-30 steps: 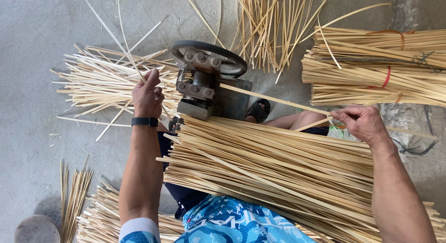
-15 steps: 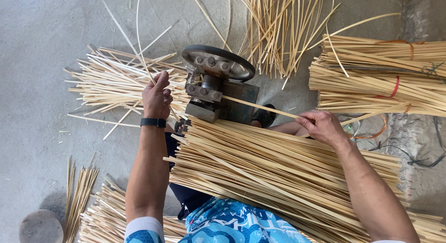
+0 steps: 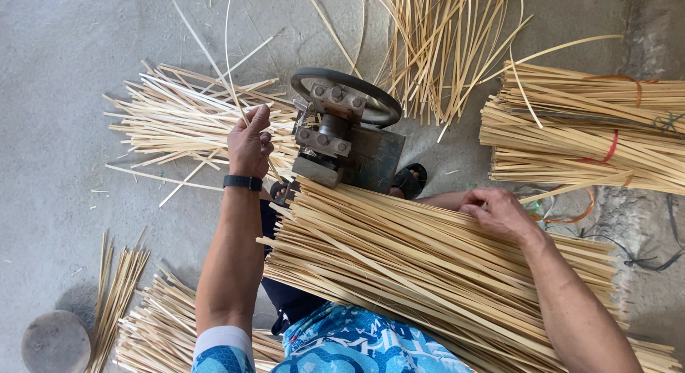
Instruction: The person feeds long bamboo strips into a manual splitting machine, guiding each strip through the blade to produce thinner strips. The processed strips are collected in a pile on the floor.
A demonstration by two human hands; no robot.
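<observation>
The left hand [image 3: 250, 146] is closed around thin bamboo slivers [image 3: 239, 95] just left of the metal splitting machine [image 3: 341, 134], its wrist wearing a black band. The right hand [image 3: 499, 210] curls its fingers onto the stack of bamboo strips [image 3: 428, 273] lying across the lap, right of and below the machine (tied bundles [image 3: 592, 134] rest farther right).

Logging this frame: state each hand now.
Left hand: closed on thin strips.
Right hand: fingers curled on the lap pile.
</observation>
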